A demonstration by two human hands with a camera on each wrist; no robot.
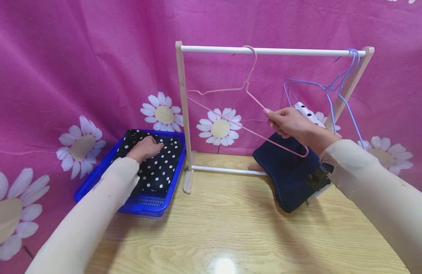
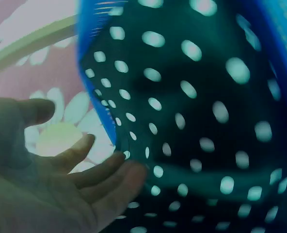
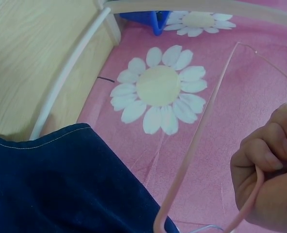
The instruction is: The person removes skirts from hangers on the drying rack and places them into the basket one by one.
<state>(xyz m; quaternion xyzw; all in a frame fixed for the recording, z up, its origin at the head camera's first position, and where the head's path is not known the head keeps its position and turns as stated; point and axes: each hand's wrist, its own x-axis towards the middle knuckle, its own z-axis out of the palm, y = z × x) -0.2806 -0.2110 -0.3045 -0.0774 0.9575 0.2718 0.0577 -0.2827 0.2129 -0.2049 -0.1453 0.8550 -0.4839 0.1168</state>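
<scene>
Pink wire clothes hanger (image 1: pixel 246 84), its hook over the white rail (image 1: pixel 300 51) left of the rail's middle, its body slanting in front of the rack. Right-hand grip (image 1: pixel 285 121): fingers curled round the hanger's right shoulder. Left-hand grip (image 1: pixel 145 147): loosely spread, pinching nothing, at the black cloth with white polka dots (image 1: pixel 159 167); whether the fingertips press the fabric or merely hover is hard to tell in the dim wrist view. The cloth lies inside the blue plastic basket (image 1: pixel 139 208), which stands on the pale wood-grain bench (image 1: pixel 211 228) with its right edge beside the rack's left wooden upright (image 1: pixel 183 106).

Likely faults and their causes: an upward tug on the held shoulder could unseat the hook, since the rail alone carries it. A sideways pull might knock the hanger's left end against that upright. The hanger's lower right corner crosses in front of the dark navy cloth (image 1: pixel 283 171) near the rail's right end, so a careless swing could snag it, or disturb the blue-violet wire hangers (image 1: pixel 329 88) there. At the basket, a hasty lift by one layer might unfold the cloth unevenly; fabric catching on the right rim could drag the basket against the rack's foot.
</scene>
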